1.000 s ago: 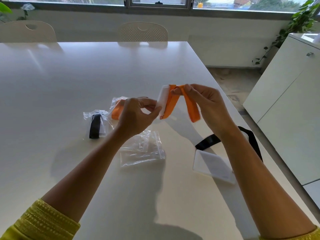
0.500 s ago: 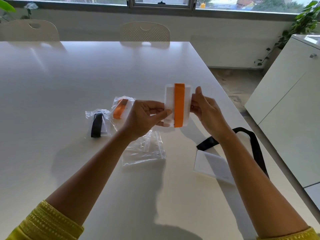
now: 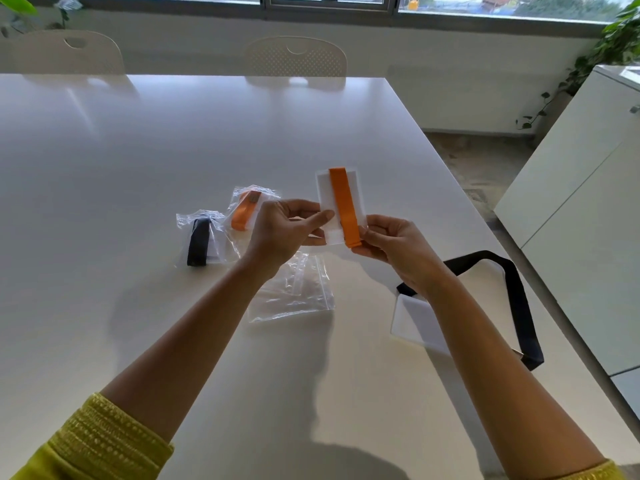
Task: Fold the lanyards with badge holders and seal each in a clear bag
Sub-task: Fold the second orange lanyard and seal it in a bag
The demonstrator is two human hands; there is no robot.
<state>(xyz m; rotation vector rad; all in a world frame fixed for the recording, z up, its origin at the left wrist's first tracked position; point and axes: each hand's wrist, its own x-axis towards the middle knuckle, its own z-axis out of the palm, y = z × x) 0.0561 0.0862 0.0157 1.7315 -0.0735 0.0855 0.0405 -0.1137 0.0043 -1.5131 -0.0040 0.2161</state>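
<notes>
I hold a white badge holder [image 3: 325, 199] upright above the table, with a folded orange lanyard [image 3: 343, 206] laid flat down its front. My left hand [image 3: 284, 230] pinches the holder's left lower edge. My right hand [image 3: 394, 244] pinches the lanyard's lower end against the holder. Below my hands an empty clear zip bag [image 3: 294, 289] lies flat. Two sealed bags lie to the left: one with a black lanyard [image 3: 201, 240], one with an orange lanyard [image 3: 246, 209]. An unfolded black lanyard [image 3: 516, 296] with its white badge holder [image 3: 415, 320] lies at the right, partly under my right forearm.
The white table [image 3: 138, 150] ends close on the right, beside a white cabinet [image 3: 588, 202]. Two pale chairs [image 3: 294, 57] stand at the far edge under a window. A plant [image 3: 616, 43] hangs at the back right.
The orange lanyard went from a loose loop between my fingers to a flat folded strip on the holder. The holder turned to face me, and my right hand dropped to its lower end.
</notes>
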